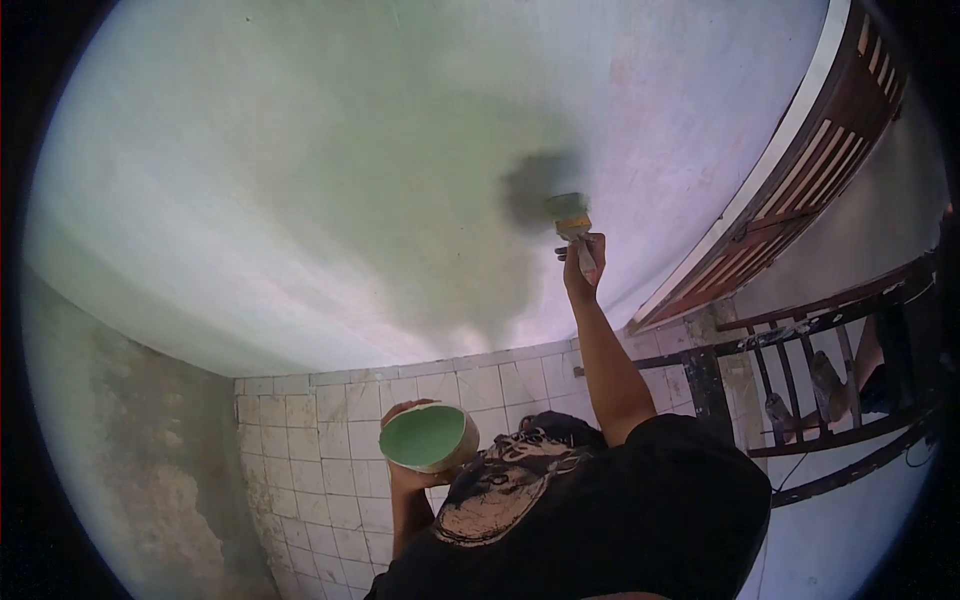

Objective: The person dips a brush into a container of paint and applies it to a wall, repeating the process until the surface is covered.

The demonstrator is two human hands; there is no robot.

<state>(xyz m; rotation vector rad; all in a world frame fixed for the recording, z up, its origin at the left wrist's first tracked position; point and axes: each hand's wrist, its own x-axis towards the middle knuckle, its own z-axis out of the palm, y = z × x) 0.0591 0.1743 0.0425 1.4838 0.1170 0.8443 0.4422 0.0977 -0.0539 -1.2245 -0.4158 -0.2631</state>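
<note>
My right hand (587,262), fingers closed around the handle, holds a paintbrush (570,210) up at the wall (420,180). Green paint coats its bristles, which overlap the wall's surface in this view, beside a dark shadow. Lower down, at my left side, my left hand (405,478) grips a pale bowl (462,447) from below and behind. Light green paint (420,437) lies inside the bowl, which tilts toward the wall. Part of the left hand is hidden behind the bowl. A broad greenish area spreads over the middle of the pale wall.
White tiles (335,445) line the surface below the wall. A stained wall section (150,450) stands at the left. On the right are a slatted wooden shutter (800,190) and a dark, paint-spotted ladder-like frame (705,390). Another person's foot (828,385) shows behind that frame.
</note>
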